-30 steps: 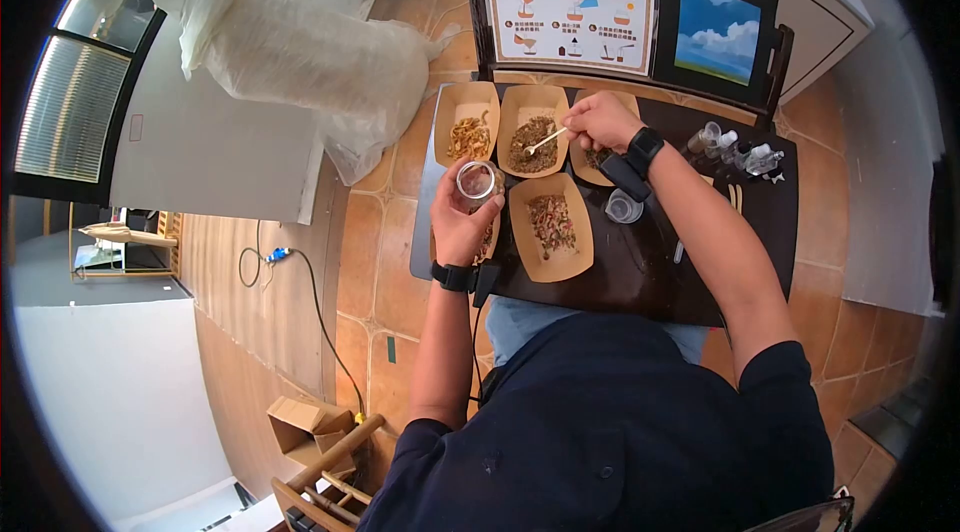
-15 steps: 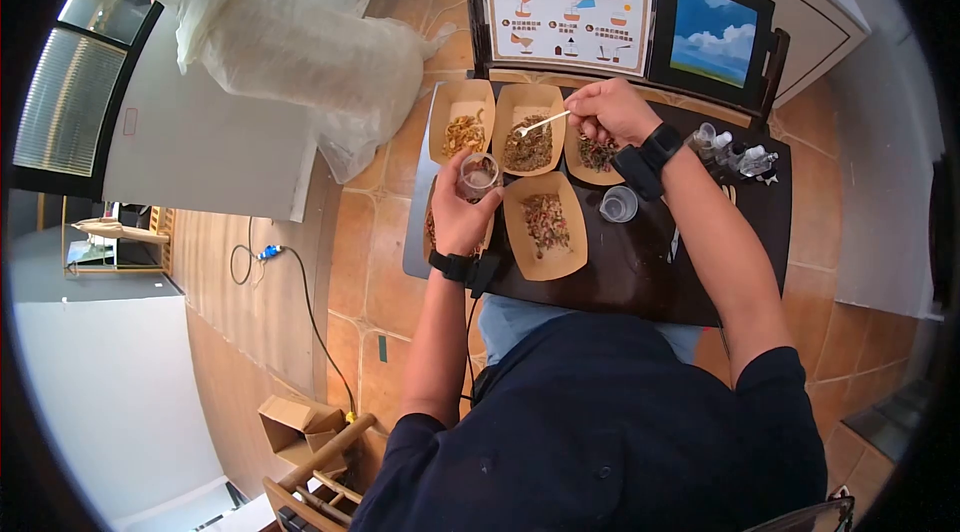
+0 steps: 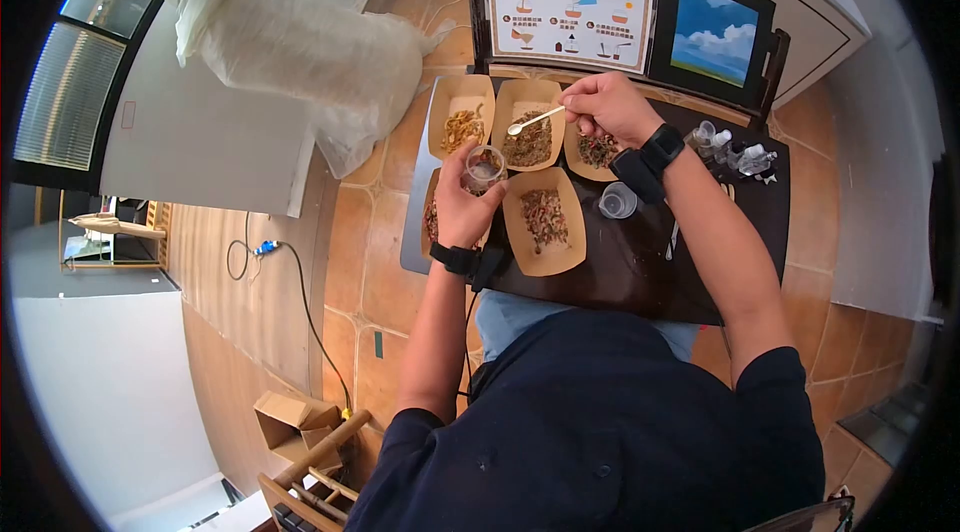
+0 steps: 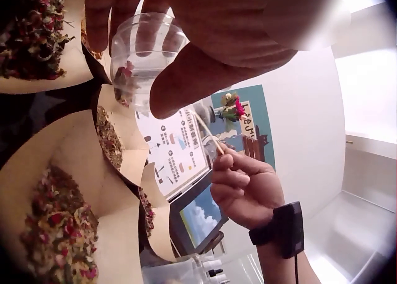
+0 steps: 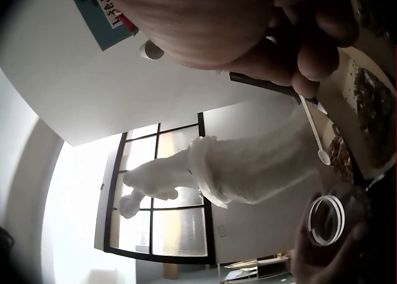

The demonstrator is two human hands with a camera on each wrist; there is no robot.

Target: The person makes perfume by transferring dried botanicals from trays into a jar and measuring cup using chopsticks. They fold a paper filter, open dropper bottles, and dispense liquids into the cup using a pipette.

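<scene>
The left hand [image 3: 464,210] grips a small clear plastic cup [image 3: 484,168], its mouth facing up, over the trays on the left. Some reddish dried bits show inside the cup [image 4: 127,79] in the left wrist view. Between thumb and fingertips, the right hand [image 3: 612,112] pinches a thin pale spoon [image 3: 535,121]. The spoon's bowl [image 5: 324,157] is apart from the cup and, in the head view, lies over the upper middle tray [image 3: 528,154] of brown dried material. Whether the spoon bowl holds anything is too small to tell.
Trays of dried petals [image 3: 545,222] and orange pieces [image 3: 461,128] stand nearby. A second clear cup [image 3: 618,200] and small bottles [image 3: 750,160] are on the dark table [image 3: 640,277]. An instruction sheet [image 3: 570,17] and a picture [image 3: 713,32] stand behind.
The spoon has moved left and up from the brown material, its bowl nearer the cup. The left hand has shifted only slightly with the cup.
</scene>
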